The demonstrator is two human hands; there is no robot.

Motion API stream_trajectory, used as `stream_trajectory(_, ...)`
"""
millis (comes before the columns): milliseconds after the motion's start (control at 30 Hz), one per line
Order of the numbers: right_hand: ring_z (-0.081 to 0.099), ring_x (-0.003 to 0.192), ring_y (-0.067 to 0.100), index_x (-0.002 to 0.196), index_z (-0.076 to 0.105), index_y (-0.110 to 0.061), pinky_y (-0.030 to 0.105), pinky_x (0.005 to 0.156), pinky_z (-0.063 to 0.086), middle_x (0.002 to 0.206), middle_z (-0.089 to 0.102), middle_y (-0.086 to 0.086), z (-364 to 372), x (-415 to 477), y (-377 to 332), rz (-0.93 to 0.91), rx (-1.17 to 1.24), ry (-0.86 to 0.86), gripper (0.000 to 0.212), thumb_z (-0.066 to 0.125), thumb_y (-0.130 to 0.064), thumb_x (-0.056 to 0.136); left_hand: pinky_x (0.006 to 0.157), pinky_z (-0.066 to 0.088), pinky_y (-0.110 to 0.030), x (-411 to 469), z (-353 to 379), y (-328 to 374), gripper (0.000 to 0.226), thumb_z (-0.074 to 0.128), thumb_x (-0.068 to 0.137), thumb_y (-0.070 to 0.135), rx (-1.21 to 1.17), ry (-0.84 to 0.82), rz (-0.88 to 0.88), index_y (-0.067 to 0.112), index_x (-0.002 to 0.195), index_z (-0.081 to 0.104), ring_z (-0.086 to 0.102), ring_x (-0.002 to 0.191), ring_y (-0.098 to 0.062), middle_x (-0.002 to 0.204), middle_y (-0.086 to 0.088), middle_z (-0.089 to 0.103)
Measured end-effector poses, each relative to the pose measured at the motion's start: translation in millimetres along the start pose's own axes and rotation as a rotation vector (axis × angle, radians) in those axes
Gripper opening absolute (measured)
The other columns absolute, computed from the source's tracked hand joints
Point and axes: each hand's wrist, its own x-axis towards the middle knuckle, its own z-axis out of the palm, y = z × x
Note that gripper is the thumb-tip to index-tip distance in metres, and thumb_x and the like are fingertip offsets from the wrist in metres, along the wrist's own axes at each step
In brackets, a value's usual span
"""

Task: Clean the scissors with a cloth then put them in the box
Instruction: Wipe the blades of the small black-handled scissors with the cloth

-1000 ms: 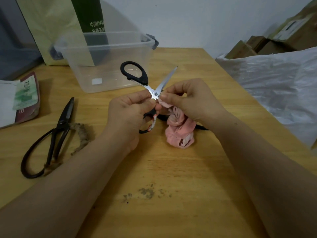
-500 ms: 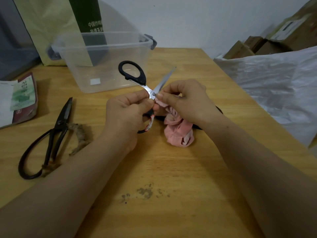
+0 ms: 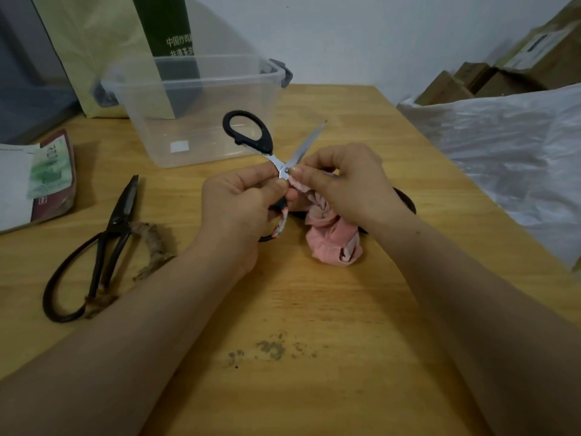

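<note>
Scissors [image 3: 280,165], blades spread, sit above the surface [image 3: 314,309], just in front of the clear box [image 3: 201,121]. The left grip [image 3: 239,206] pinches them near the pivot, and the right grip [image 3: 349,180] pinches the pink cloth [image 3: 330,243] against a blade. This looks like the wiping step; next, the cloth should probably slide toward the tip.

On the table [image 3: 314,309] the box [image 3: 220,99] stands far and left of centre, a bag [image 3: 94,42] behind it. Scissors [image 3: 275,158] and cloth [image 3: 330,247] sit central, just nearer than the box. Shears [image 3: 118,218] lie left, a sheet [image 3: 518,158] right.
</note>
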Motion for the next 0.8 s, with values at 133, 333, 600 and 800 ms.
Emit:
stream_trajectory(133, 0.059, 0.099, 0.008, 0.064, 0.059, -0.041, 0.045, 0.102, 0.037, 0.073, 0.06, -0.024, -8.0, -0.1, -1.0, 0.01, -0.057, -0.034, 0.023, 0.066, -0.039, 0.085, 0.055, 0.053, -0.023, 3.4, -3.3, 5.6, 0.018, 0.057, 0.084, -0.01, -0.104, 0.064, -0.027, 0.005, 0.086, 0.068, 0.061, 0.06, -0.016, 0.064, -0.008, 0.067)
stream_trajectory(333, 0.064, 0.093, 0.018, 0.066, 0.07, -0.031, 0.049, 0.096, 0.044, 0.075, 0.071, -0.008, -2.9, -1.1, 0.4, 0.046, 0.092, 0.004, 0.017, 0.071, -0.038, 0.081, 0.043, 0.04, -0.02, -1.6, -2.9, 3.0, 0.015, 0.056, 0.086, -0.008, 0.015, 0.014, 0.024, 0.003, 0.087, 0.067, 0.053, 0.045, -0.013, 0.059, -0.008, 0.063)
stream_trajectory(600, 0.06, 0.101, 0.014, 0.062, 0.064, -0.04, 0.046, 0.1, 0.04, 0.072, 0.064, -0.022, -6.8, 3.8, 5.7, 0.04, 0.054, -0.033, 0.019, 0.073, -0.039, 0.079, 0.054, 0.053, -0.023, 1.5, -4.4, 10.8, 0.023, 0.057, 0.084, -0.012, -0.125, 0.093, 0.01, 0.008, 0.076, 0.067, 0.061, 0.057, -0.015, 0.054, -0.004, 0.064)
stream_trajectory(800, 0.065, 0.088, 0.017, 0.067, 0.071, -0.032, 0.051, 0.094, 0.044, 0.073, 0.071, -0.009, -0.7, 1.7, 3.1, 0.01, 0.143, 0.02, 0.015, 0.072, -0.037, 0.08, 0.046, 0.046, -0.02, -4.9, -0.3, 5.6, 0.018, 0.057, 0.086, -0.007, 0.032, 0.001, 0.032, 0.005, 0.085, 0.069, 0.057, 0.054, -0.016, 0.059, -0.007, 0.064)
